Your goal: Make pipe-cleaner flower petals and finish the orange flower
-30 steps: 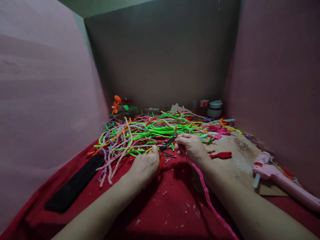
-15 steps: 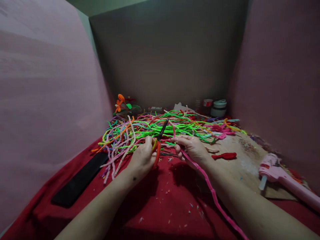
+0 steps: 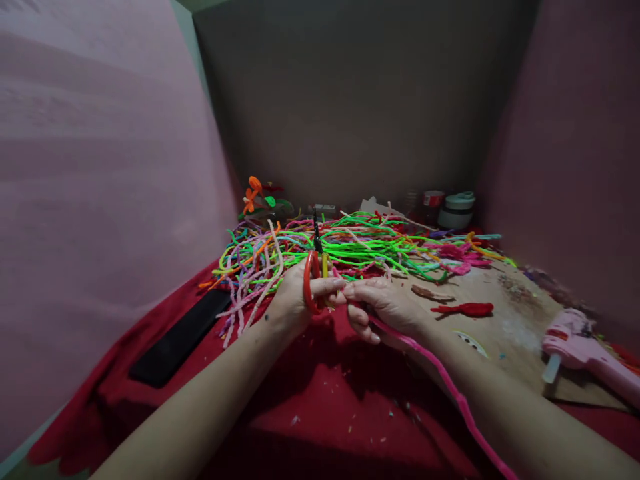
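Note:
My left hand [image 3: 291, 299] is closed around scissors [image 3: 309, 288] with red and yellow handles, their dark blades pointing away from me. Its thumb and finger also meet my right fingertips at the end of a pink pipe cleaner [image 3: 463, 404]. My right hand [image 3: 384, 301] pinches that pipe cleaner near the end, and the rest trails along my right forearm toward the bottom edge. The tip between the fingers is mostly hidden. Just beyond both hands spreads a heap of coloured pipe cleaners [image 3: 360, 251], bright green on top.
A black flat case [image 3: 180, 339] lies at left on the red cloth [image 3: 320, 413]. To the right, a board [image 3: 505, 333] carries a red pipe-cleaner piece [image 3: 465, 309] and a pink glue gun [image 3: 575, 340]. Orange flowers [image 3: 253, 193] and a lidded jar [image 3: 456, 210] stand behind.
The scissors have swung more upright in my left hand, which now touches my right fingertips. The pink end that stuck up has come down between the fingers. The view has shifted slightly.

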{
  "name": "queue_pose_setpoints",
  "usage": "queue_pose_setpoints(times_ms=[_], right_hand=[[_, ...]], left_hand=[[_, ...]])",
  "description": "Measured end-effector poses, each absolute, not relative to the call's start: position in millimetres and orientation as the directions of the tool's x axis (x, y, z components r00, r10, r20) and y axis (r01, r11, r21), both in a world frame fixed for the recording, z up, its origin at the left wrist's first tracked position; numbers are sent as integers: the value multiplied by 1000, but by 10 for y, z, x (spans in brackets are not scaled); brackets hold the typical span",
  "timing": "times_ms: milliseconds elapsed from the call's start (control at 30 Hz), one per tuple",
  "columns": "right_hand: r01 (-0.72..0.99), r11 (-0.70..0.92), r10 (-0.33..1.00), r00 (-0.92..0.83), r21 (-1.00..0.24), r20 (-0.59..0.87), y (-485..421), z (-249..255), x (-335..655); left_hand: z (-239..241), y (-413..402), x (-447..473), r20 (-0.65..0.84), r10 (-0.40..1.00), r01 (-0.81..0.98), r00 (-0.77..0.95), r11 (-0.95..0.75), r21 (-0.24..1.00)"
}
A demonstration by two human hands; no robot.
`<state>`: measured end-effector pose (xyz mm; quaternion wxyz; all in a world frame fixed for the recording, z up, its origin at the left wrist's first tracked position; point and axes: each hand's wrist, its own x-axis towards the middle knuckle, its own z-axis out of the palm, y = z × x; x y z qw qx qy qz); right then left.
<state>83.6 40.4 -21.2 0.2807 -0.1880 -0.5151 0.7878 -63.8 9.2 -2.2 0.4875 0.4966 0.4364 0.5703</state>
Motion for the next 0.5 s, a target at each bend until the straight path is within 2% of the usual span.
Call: queue_pose_setpoints(times_ms=[200,400,500], right_hand=[[-194,-279,667,-743,-941,-45,391,-186,836],[-92,-100,772,-636,-991,-19,308,-143,780],[-75,-125,798,-601,-989,-55,305,-154,740]], left_hand=[[27,41,-536,122,978,-154,-167,-148,977],[30,36,-508,139,964,-110,-228,-167,980],[30,28,-500,159,954,-72,-256,-182,981]])
